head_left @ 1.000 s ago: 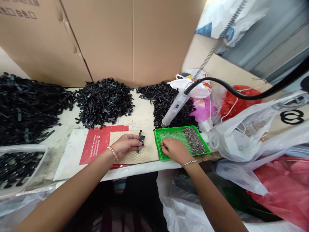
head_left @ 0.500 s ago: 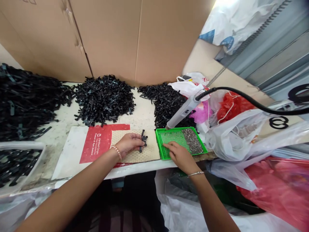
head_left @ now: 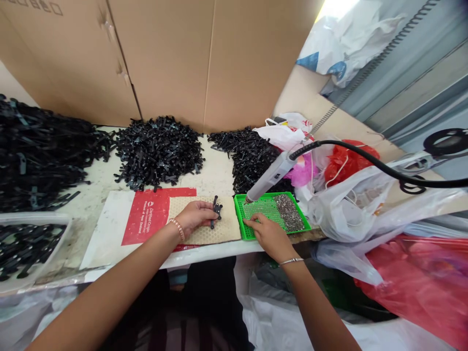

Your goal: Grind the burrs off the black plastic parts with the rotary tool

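Gripping black parts point(head_left: 219, 209), the left hand point(head_left: 197, 218) sits near "Certified Origin" lettering point(head_left: 150, 214).

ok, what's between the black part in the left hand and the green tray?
Head view: a strip of the tan patterned sheet lies between the black part and the green tray.

White table point(head_left: 217, 176): black piles point(head_left: 160, 153), green tray point(head_left: 239, 222), flat cardboard point(head_left: 141, 222).
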`<state>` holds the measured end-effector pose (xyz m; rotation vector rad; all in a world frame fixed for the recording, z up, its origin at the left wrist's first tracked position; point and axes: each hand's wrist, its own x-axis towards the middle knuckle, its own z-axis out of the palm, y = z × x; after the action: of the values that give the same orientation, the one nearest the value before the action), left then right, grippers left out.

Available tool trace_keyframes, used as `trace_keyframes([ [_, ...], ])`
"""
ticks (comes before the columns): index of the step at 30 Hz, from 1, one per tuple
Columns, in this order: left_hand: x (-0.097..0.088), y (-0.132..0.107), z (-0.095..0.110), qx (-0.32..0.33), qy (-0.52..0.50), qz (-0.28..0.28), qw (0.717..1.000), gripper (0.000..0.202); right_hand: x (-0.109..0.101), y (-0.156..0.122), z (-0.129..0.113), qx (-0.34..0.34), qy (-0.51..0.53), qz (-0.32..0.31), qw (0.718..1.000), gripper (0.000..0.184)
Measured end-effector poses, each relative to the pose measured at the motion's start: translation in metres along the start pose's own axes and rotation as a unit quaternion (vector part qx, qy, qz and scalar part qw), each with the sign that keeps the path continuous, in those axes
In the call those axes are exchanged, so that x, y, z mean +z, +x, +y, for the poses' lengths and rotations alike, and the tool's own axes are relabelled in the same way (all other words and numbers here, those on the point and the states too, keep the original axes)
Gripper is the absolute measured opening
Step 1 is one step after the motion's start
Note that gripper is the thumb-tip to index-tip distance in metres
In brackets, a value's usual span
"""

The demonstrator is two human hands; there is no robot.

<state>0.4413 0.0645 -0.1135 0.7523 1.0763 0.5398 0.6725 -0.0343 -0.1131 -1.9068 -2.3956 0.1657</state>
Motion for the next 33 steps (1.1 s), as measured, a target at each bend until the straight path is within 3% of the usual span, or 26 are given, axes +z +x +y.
trace_keyframes([
  [3, 0.0, 0.0, 0.0, -0.001, -0.01, -0.006, 1.0, 0.022, -0.002, -0.001, 0.005, -0.001, 0.126, 0.081, 0.989, 0.037],
  [6, 0.0, 0.0, 0.001, -0.004, -0.009, -0.017, 1.0, 0.025, -0.01, 0.01, 0.003, 0.037, 0.32, 0.217, 0.922, 0.04],
  [8, 0.001, 0.0, 0.002, -0.006, -0.005, -0.015, 1.0, 0.027, -0.016, 0.028, -0.005, 0.043, 0.405, 0.263, 0.874, 0.058],
  [10, 0.001, -0.001, 0.002, -0.006, -0.009, -0.008, 1.0, 0.028, -0.021, 0.05, -0.016, 0.028, 0.454, 0.275, 0.847, 0.065],
  [14, 0.001, 0.0, 0.001, -0.012, -0.021, -0.001, 1.0, 0.029, -0.037, 0.085, -0.034, 0.039, 0.522, 0.285, 0.803, 0.043],
  [19, 0.0, 0.002, 0.001, -0.016, -0.022, 0.0, 1.0, 0.026, -0.053, 0.08, -0.036, 0.021, 0.539, 0.258, 0.801, 0.037],
  [22, 0.001, 0.002, 0.001, -0.016, -0.016, 0.007, 1.0, 0.025, -0.042, 0.067, -0.034, 0.038, 0.575, 0.275, 0.769, 0.036],
  [26, 0.004, 0.001, 0.002, -0.02, 0.001, 0.008, 1.0, 0.019, -0.012, 0.063, -0.03, 0.108, 0.617, 0.362, 0.691, 0.031],
  [29, 0.005, 0.002, 0.003, -0.022, 0.017, 0.007, 1.0, 0.014, 0.001, 0.067, -0.029, 0.116, 0.647, 0.4, 0.639, 0.026],
  [33, 0.006, 0.002, 0.004, -0.026, 0.024, 0.011, 0.999, 0.014, 0.003, 0.07, -0.029, 0.087, 0.672, 0.389, 0.624, 0.023],
])
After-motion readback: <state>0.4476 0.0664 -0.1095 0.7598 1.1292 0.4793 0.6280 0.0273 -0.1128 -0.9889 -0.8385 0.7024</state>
